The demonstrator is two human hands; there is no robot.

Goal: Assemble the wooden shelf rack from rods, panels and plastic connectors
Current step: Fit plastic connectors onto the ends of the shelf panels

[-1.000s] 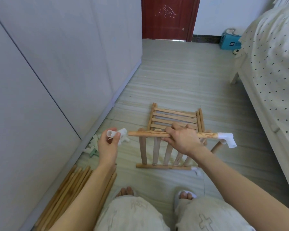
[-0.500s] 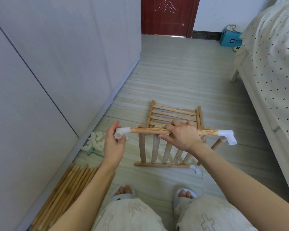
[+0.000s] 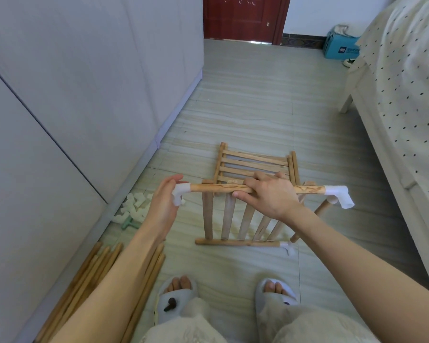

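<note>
My right hand [image 3: 270,194] grips the top wooden rod [image 3: 213,188] of a slatted panel [image 3: 229,219] standing tilted on the floor. A white plastic connector [image 3: 339,195] caps the rod's right end. My left hand [image 3: 165,204] presses its palm and fingers around another white connector [image 3: 180,194] sitting on the rod's left end. A third white connector [image 3: 289,247] is on the panel's bottom rod. A second slatted panel [image 3: 254,163] lies flat on the floor behind.
A bundle of loose wooden rods [image 3: 102,283] lies along the grey cabinet [image 3: 60,107] at lower left. A heap of white connectors [image 3: 134,207] sits by the cabinet base. A bed [image 3: 406,95] runs along the right. My slippered feet [image 3: 275,293] stand just below the panel.
My left hand brought the white connector from beside the rod onto its left end and now pushes it on. My right hand kept its grip on the rod.
</note>
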